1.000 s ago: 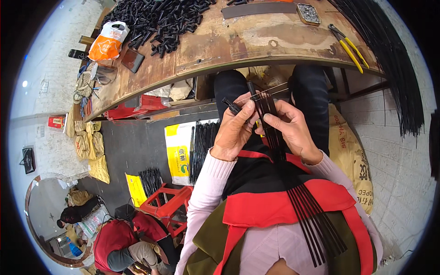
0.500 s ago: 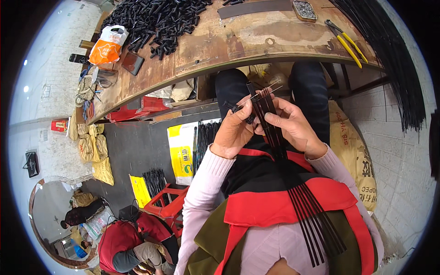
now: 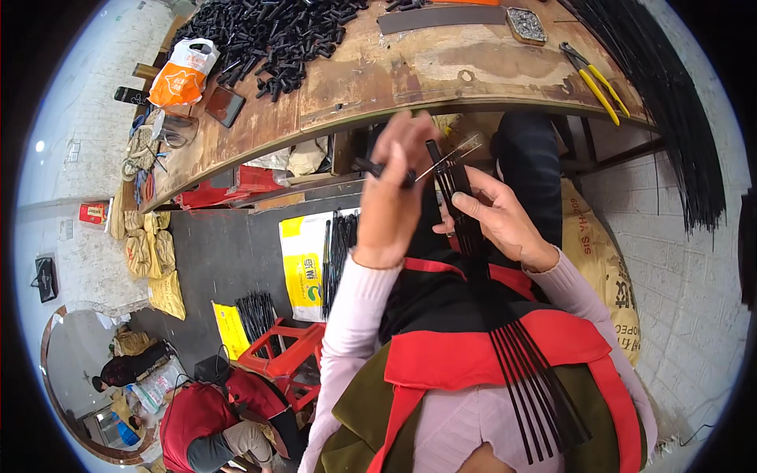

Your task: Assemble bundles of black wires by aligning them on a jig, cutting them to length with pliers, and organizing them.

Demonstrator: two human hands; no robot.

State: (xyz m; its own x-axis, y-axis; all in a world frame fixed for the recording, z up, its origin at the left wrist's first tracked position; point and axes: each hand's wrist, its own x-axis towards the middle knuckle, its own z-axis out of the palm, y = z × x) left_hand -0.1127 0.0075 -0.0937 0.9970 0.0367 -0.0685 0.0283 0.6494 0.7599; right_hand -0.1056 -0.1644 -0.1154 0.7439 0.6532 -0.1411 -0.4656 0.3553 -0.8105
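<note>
My right hand (image 3: 505, 219) closes around a bundle of thin black ribs (image 3: 530, 366), thumb on top. The ribs run down across my lap and fan out over the apron. Their upper ends stand just above my fingers, and a thin metal wire (image 3: 441, 164) passes slantwise by them. Left of the bundle, my left hand (image 3: 390, 197) is raised and its fingers are smeared by motion. Black tubular plastic pieces (image 3: 382, 169) sit in its grip, and the wire's lower end reaches toward them. Whether the wire is held there is hard to make out.
The wooden table (image 3: 355, 87) ahead carries a pile of black plastic parts (image 3: 268, 39), yellow-handled pliers (image 3: 593, 83), a small tin (image 3: 526, 25) and an orange-white bag (image 3: 184, 72). More black ribs (image 3: 678, 118) hang at the right edge. A co-worker (image 3: 213, 422) bends beside a red stool (image 3: 285, 355).
My left hand has drawn up and left, away from the rib bundle, with the black tubular pieces in it. The right hand keeps its hold on the ribs.
</note>
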